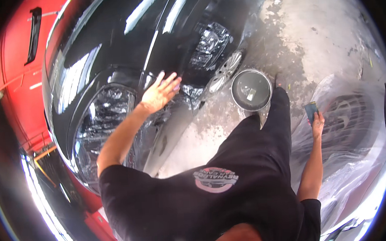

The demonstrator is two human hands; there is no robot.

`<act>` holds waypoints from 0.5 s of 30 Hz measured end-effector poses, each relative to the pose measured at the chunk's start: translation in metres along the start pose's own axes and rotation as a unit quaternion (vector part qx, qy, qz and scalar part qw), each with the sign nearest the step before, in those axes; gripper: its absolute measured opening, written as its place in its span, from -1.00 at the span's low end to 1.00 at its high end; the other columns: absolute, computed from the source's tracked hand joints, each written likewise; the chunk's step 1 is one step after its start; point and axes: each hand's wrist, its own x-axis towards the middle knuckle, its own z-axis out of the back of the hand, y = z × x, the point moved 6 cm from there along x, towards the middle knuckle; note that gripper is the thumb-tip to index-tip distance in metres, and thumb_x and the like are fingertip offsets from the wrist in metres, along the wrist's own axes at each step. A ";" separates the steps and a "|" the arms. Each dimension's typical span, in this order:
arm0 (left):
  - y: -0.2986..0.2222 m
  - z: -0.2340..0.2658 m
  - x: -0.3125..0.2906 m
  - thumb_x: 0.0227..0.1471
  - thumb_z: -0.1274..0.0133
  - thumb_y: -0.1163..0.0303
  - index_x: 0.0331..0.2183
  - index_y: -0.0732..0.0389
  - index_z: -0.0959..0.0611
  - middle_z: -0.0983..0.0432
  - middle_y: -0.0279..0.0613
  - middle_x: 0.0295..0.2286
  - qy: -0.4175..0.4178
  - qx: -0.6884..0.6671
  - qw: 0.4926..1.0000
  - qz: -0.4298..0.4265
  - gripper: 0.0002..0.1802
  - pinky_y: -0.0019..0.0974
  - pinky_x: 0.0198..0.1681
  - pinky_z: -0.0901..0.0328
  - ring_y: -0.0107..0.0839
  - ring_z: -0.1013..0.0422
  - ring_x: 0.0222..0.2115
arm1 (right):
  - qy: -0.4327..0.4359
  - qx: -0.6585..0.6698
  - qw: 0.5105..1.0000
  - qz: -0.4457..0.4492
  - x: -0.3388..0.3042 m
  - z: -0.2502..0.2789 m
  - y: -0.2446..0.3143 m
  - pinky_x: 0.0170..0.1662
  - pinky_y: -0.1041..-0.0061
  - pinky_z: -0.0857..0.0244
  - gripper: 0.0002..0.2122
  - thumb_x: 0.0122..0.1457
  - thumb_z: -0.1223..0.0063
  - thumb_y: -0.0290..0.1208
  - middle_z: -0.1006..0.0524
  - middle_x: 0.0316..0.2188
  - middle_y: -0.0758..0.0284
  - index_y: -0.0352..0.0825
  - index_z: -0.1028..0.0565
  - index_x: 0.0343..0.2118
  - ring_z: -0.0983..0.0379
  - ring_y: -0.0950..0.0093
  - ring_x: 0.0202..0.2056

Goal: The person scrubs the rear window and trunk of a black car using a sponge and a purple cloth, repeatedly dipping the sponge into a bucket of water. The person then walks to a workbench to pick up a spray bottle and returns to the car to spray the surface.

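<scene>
My left hand (160, 94) is stretched out with its fingers spread over the front of a glossy black car (115, 50). I cannot tell whether it touches the panel or hovers just above. Nothing shows in its grip. Down at my right side, my right hand (318, 122) is closed around a small flat dark blue-grey pad (311, 111) with a yellowish edge. A round bucket (232, 94) stands on the floor by my feet. Dark liquid fills it, with a small pale rectangular patch in the middle.
Clear plastic sheeting (330, 157) drapes something on the right, with a wheel (345, 117) visible through it. Beside the bucket is a silver spoked wheel (225, 73). Patchy, stained concrete floor (323, 30) runs beyond. A red wall (13, 64) rises at far left.
</scene>
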 end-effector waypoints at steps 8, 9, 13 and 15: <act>0.077 0.056 0.123 0.20 0.01 0.27 0.15 0.10 -0.57 -0.09 -0.10 0.38 -0.091 0.013 0.994 0.062 -0.51 0.40 0.40 0.24 -0.01 0.13 0.43 | -0.068 0.073 0.988 -0.121 -0.036 0.019 -0.026 -0.38 0.36 -0.46 -0.67 0.36 0.08 -0.31 -0.54 -0.36 0.13 -0.47 -0.50 0.00 -0.53 0.37 -0.46; 0.098 0.073 0.153 0.20 -0.03 0.21 0.15 0.07 -0.58 -0.09 -0.13 0.38 -0.122 0.031 0.988 0.089 -0.50 0.40 0.40 0.20 -0.02 0.11 0.43 | -0.078 0.084 0.984 -0.139 -0.041 0.024 -0.018 -0.36 0.35 -0.47 -0.67 0.36 0.08 -0.31 -0.54 -0.36 0.12 -0.47 -0.50 0.00 -0.52 0.36 -0.44; 0.179 0.140 0.282 0.24 0.00 0.13 0.18 -0.01 -0.56 -0.07 -0.18 0.38 -0.174 0.112 0.969 0.135 -0.49 0.44 0.38 0.20 -0.05 0.14 0.43 | -0.192 -0.049 0.980 -0.012 -0.039 0.051 -0.036 -0.31 0.33 -0.48 -0.68 0.36 0.08 -0.31 -0.54 -0.35 0.11 -0.47 -0.50 -0.01 -0.53 0.30 -0.37; 0.213 0.151 0.330 0.27 0.01 0.05 0.18 -0.04 -0.57 -0.07 -0.22 0.38 -0.213 0.138 0.955 0.151 -0.50 0.45 0.37 0.21 -0.08 0.15 0.43 | -0.138 0.030 0.986 -0.083 -0.035 0.062 -0.018 -0.32 0.31 -0.47 -0.67 0.36 0.08 -0.31 -0.54 -0.35 0.12 -0.49 -0.49 -0.02 -0.53 0.28 -0.36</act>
